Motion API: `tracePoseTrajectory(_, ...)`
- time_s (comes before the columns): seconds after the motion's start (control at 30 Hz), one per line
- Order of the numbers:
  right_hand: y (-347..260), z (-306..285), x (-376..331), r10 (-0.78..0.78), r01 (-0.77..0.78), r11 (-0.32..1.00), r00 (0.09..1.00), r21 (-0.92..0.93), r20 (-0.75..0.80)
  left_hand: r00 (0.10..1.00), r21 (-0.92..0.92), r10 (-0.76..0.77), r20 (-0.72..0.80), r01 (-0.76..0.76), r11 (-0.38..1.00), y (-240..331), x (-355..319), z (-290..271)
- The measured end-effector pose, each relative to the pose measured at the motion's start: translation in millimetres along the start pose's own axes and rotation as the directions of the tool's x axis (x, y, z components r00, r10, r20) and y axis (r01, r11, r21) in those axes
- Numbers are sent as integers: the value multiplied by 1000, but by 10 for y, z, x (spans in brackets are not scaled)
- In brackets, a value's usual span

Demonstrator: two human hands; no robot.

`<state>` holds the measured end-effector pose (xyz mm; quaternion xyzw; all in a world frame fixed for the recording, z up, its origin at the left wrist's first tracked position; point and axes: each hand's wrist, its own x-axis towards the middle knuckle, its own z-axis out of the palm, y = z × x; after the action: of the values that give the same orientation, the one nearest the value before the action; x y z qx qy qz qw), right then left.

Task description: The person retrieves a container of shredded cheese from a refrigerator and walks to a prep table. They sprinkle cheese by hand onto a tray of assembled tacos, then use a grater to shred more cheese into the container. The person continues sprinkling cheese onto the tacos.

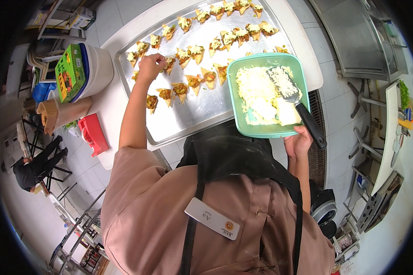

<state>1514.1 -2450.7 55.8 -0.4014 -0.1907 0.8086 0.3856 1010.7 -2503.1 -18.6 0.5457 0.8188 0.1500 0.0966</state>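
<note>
My left hand (152,67) hovers over the left part of a metal baking tray (170,121), its fingers pinched together right beside a filled pastry (169,64); whatever they hold is hidden. Rows of small pointed pastries cover the tray. Those in the far rows carry a pale yellow crumbly topping, while nearer ones such as this pastry (180,89) show only a brownish filling. With my right hand (299,142) I grip the near right corner of a light green plastic container (268,134). Inside it lies the pale crumbly topping (252,87) and a black-handled spatula (307,120).
The tray rests on a white table (110,59). On its left stand a red holder (93,134), a white tub (98,68) and a green box (70,73). Metal cabinets (353,36) are at far right. Another person (36,165) is at far left.
</note>
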Motion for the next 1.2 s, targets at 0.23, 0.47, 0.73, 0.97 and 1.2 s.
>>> tracePoseTrajectory(0.23, 14, 91, -32, -19, 19, 1000, 999, -14, -29, 987, -81, -128, 100, 137, 987, 45, -19, -25)
tracePoseTrajectory(0.47, -41, 79, -25, -11, 11, 1000, 1000, 12, -1, 1000, 69, 3, 14, -4, 998, 90, -44, -110)
tracePoseTrajectory(0.73, 8, 35, 128, 23, -27, 996, 999, 90, 38, 969, -256, 225, -99, -243, 936, 1302, -52, -463)
tracePoseTrajectory(0.97, -58, 215, 94, 58, -58, 998, 994, 7, 91, 678, -287, 735, 19, -700, 654, 2404, -275, -477)
tracePoseTrajectory(1.2, -209, 177, -178, 77, -79, 997, 984, 3, 159, 382, -10, 900, 209, -920, 393, 2837, -602, -601)
